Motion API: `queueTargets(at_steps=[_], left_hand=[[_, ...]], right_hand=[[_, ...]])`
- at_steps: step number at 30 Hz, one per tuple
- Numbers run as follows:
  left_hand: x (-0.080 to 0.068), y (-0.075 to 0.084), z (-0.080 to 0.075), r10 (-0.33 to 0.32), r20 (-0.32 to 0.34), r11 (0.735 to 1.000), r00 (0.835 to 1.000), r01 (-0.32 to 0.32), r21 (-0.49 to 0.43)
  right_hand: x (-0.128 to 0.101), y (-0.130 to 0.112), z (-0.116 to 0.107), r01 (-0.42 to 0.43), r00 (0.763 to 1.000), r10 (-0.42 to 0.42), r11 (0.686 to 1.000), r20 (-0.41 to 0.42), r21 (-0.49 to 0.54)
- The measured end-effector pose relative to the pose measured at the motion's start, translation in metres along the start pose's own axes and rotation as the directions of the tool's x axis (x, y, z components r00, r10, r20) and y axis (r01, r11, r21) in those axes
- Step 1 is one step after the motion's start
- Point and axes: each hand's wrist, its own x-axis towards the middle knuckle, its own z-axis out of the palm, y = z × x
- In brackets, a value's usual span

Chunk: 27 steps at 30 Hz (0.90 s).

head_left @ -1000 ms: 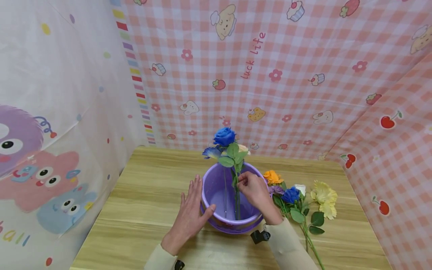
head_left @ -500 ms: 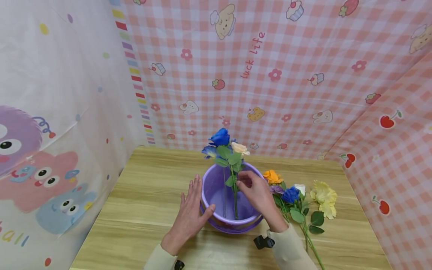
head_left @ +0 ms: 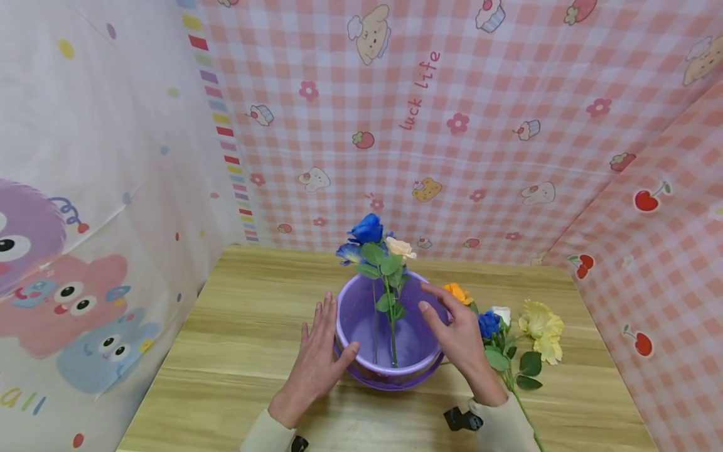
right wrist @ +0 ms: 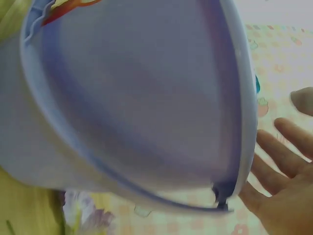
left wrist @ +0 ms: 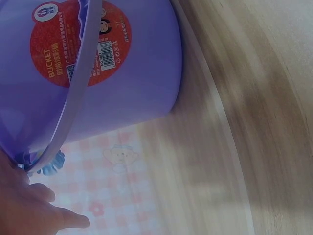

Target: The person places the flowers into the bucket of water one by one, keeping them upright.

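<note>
A purple plastic bucket (head_left: 361, 314) stands on the wooden table (head_left: 248, 326), holding upright stems with blue roses (head_left: 366, 228) and a cream rose (head_left: 401, 248). My left hand (head_left: 319, 355) lies flat against the bucket's left side, thumb on the rim. In the left wrist view the bucket wall (left wrist: 137, 63) with its red label fills the frame, my left hand (left wrist: 29, 205) at its lower edge. My right hand (head_left: 454, 333) hovers open over the bucket's right rim, fingers straight, holding nothing. The right wrist view shows the bucket's inside (right wrist: 137, 98) and the spread right hand (right wrist: 283, 181).
Several loose flowers lie on the table right of the bucket: an orange bloom (head_left: 456, 292), a blue rose (head_left: 488, 324), a white bud (head_left: 501, 314) and yellow flowers (head_left: 543, 331). Patterned cloth walls (head_left: 452, 125) enclose the table on three sides.
My right hand has let go of the stem in the bucket and drawn back to the right, opening. The flowers now stand by themselves. The left hand has not moved.
</note>
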Motion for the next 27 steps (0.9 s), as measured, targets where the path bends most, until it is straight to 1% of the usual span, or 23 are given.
queueTargets(at_steps=[3, 6, 10, 13, 17, 21, 25, 27], left_hand=[[0.0, 0.001, 0.0, -0.003, 0.004, 1.0, 1.0, 0.003, -0.003], [0.0, 0.002, -0.001, -0.008, 0.008, 1.0, 1.0, 0.008, -0.01], [0.0, 0.002, -0.001, -0.009, 0.008, 1.0, 1.0, 0.009, -0.013], [0.0, 0.003, -0.002, -0.007, 0.007, 1.0, 1.0, 0.008, -0.014], [0.0, 0.003, -0.002, -0.008, 0.011, 1.0, 1.0, 0.008, -0.015], [0.0, 0.003, -0.001, -0.005, 0.013, 1.0, 1.0, 0.005, -0.013], [0.0, 0.003, -0.001, -0.005, 0.012, 1.0, 1.0, 0.006, -0.014], [0.0, 0.003, -0.001, -0.005, 0.011, 1.0, 1.0, 0.005, -0.014]], right_hand=[[-0.005, 0.006, -0.005, 0.039, 0.999, -0.038, 0.999, -0.039, 0.035], [-0.009, 0.012, -0.01, 0.092, 0.992, -0.088, 0.995, -0.089, 0.048], [-0.014, 0.019, -0.019, 0.135, 0.981, -0.13, 0.99, -0.144, 0.03], [-0.019, 0.026, -0.028, 0.116, 0.982, -0.114, 0.993, -0.152, 0.005], [-0.027, 0.038, -0.042, 0.081, 0.988, -0.09, 0.994, -0.128, -0.074], [-0.036, 0.051, -0.055, 0.046, 0.992, -0.065, 0.984, -0.107, -0.174], [-0.043, 0.064, -0.067, 0.015, 0.996, -0.035, 0.972, -0.081, -0.236], [-0.046, 0.071, -0.071, 0.019, 0.997, -0.037, 0.964, -0.064, -0.265]])
